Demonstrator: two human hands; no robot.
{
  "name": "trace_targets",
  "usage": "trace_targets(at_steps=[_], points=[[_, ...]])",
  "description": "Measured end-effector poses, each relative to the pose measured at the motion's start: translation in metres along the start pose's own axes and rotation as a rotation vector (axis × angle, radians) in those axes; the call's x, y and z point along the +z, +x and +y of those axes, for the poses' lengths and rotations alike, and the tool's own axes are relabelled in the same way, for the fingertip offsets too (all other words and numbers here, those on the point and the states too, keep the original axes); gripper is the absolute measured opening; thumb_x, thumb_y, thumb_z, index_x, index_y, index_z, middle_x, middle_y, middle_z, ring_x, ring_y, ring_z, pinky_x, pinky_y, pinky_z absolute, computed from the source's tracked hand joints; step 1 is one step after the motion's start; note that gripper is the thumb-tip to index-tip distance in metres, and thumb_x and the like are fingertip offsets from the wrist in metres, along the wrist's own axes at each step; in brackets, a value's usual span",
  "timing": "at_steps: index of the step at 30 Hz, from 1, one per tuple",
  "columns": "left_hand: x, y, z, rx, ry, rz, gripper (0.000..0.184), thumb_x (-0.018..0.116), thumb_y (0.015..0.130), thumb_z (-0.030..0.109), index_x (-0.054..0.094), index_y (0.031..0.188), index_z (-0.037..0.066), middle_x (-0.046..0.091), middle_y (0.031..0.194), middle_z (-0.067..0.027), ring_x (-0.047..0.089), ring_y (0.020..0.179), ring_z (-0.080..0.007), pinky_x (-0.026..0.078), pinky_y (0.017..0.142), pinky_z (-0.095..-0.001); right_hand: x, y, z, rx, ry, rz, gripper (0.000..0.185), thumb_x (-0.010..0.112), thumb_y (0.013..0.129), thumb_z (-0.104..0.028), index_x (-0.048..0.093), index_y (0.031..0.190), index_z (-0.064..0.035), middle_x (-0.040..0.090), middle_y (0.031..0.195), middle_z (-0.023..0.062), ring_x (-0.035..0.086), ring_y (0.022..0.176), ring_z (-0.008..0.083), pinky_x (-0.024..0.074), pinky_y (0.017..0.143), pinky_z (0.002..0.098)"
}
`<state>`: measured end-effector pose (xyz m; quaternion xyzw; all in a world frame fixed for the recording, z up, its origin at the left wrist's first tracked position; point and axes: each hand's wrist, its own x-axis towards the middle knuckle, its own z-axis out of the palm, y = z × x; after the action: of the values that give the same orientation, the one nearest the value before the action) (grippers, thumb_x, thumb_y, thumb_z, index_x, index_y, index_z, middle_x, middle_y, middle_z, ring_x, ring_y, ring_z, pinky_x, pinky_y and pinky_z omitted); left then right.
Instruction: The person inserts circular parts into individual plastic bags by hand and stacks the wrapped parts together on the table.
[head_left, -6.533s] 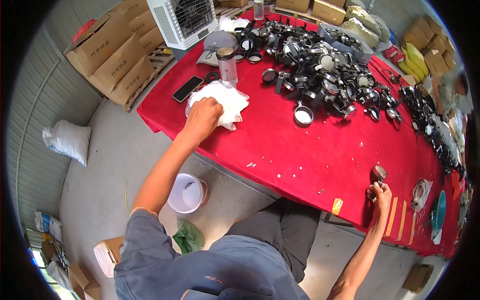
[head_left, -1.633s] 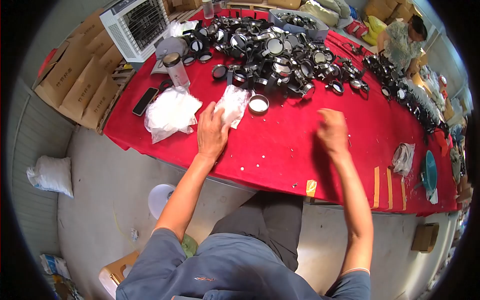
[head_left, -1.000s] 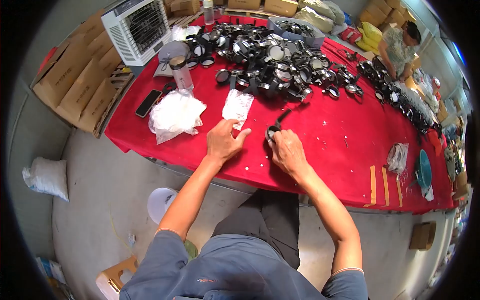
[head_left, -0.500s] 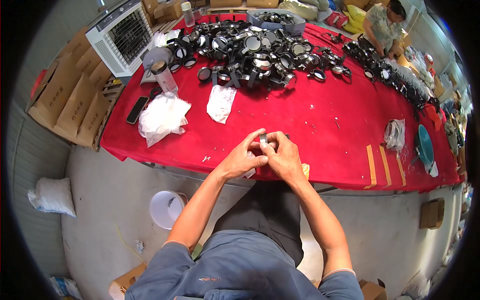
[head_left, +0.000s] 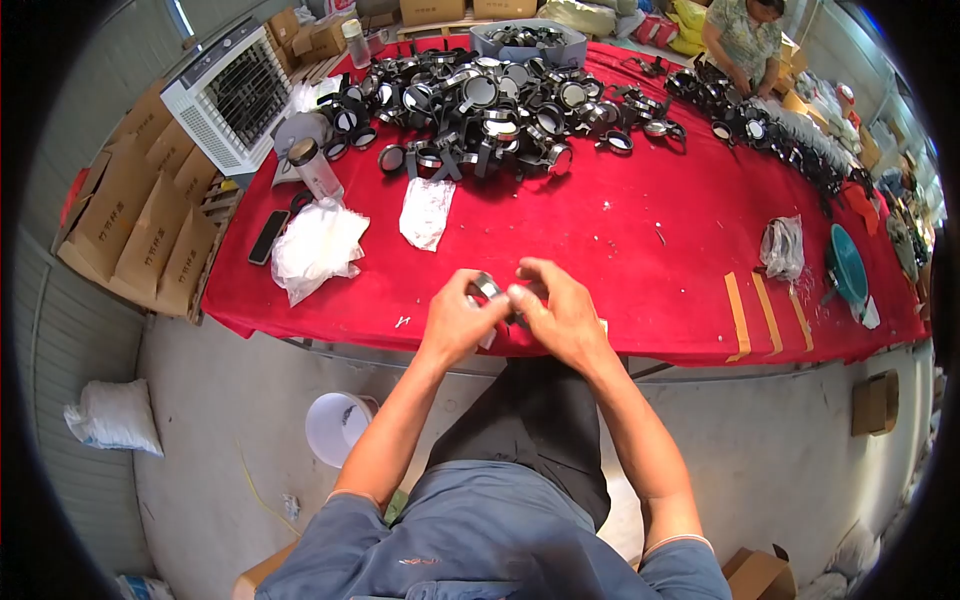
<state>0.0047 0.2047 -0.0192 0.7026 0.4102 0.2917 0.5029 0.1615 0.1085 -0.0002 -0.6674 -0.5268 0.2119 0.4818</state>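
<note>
My left hand (head_left: 458, 318) is closed around a small round silver-rimmed piece (head_left: 485, 285), which looks like the strapped pieces on the table. My right hand (head_left: 562, 315) meets it from the other side, its thumb against the piece and its fingers curled. A dark part, perhaps a strap, shows between the hands; the fingers hide most of it. Both hands are above the near edge of the red-covered table (head_left: 620, 250). Beyond them lies a large heap of round mirror-like pieces with black straps (head_left: 500, 125).
On the table's left are a white plastic bag (head_left: 320, 250), a phone (head_left: 268, 237) and a jar (head_left: 315, 170). A teal basin (head_left: 848, 265) and yellow tape strips (head_left: 737, 315) are at right. A white bucket (head_left: 335, 430) stands below. Another person (head_left: 742, 45) works at far right.
My hands have turned and moved slightly apart; the round silver rim now shows in my left hand. The right fingers have lifted. The whole view has shifted a little.
</note>
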Motion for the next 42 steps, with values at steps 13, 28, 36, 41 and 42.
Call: trace_targets(at_steps=[13, 28, 36, 41, 42], points=[[-0.022, 0.014, 0.016, -0.105, 0.249, -0.077, 0.065, 0.081, 0.073, 0.058, 0.07, 0.092, -0.003, 0.073, 0.079, -0.0182, 0.073, 0.076, -0.028, 0.056, 0.073, -0.0408, 0.026, -0.036, 0.008, -0.393, -0.699, -0.013, 0.036, 0.083, 0.082, -0.03, 0.068, 0.098, -0.0011, 0.067, 0.09, 0.0162, 0.064, 0.094, 0.0362, 0.0448, 0.097, 0.0559], [-0.08, 0.124, -0.071, 0.479, 0.868, 0.142, 0.026, 0.075, 0.089, 0.028, 0.071, 0.1, 0.005, 0.066, 0.099, -0.0217, 0.069, 0.092, -0.0428, 0.056, 0.078, -0.0521, 0.004, -0.067, 0.023, 0.24, 0.032, -0.102, 0.038, 0.073, 0.098, -0.036, 0.072, 0.097, 0.0028, 0.066, 0.073, 0.018, 0.061, 0.069, 0.0171, 0.049, 0.066, 0.0401], [-0.092, 0.098, -0.062, 0.124, -0.224, -0.017, 0.014, 0.06, 0.106, 0.016, 0.062, 0.104, 0.002, 0.067, 0.09, -0.0039, 0.069, 0.079, -0.0117, 0.055, 0.067, -0.0284, 0.001, -0.057, 0.033, 0.385, 0.413, 0.017, 0.039, 0.072, 0.102, -0.028, 0.071, 0.125, 0.0027, 0.077, 0.097, 0.0051, 0.062, 0.082, 0.0065, 0.0514, 0.076, 0.0248], [-0.072, 0.044, -0.021, 0.095, -0.615, -0.26, 0.02, 0.058, 0.109, 0.022, 0.061, 0.108, 0.003, 0.071, 0.098, -0.0073, 0.07, 0.088, -0.0144, 0.056, 0.081, -0.0273, 0.016, -0.048, 0.044, 0.374, 0.556, 0.124, 0.055, 0.076, 0.099, -0.033, 0.062, 0.134, 0.0065, 0.076, 0.11, 0.0098, 0.068, 0.089, 0.0112, 0.0551, 0.079, 0.0263], [-0.067, 0.038, -0.021, 0.084, -0.666, -0.319, 0.022, 0.059, 0.109, 0.024, 0.062, 0.11, 0.003, 0.073, 0.1, -0.0088, 0.069, 0.089, -0.0139, 0.055, 0.079, -0.0264, 0.019, -0.047, 0.046, 0.397, 0.617, 0.124, 0.065, 0.078, 0.096, -0.039, 0.058, 0.138, 0.007, 0.073, 0.117, 0.0107, 0.066, 0.093, 0.0109, 0.0542, 0.081, 0.0269]])
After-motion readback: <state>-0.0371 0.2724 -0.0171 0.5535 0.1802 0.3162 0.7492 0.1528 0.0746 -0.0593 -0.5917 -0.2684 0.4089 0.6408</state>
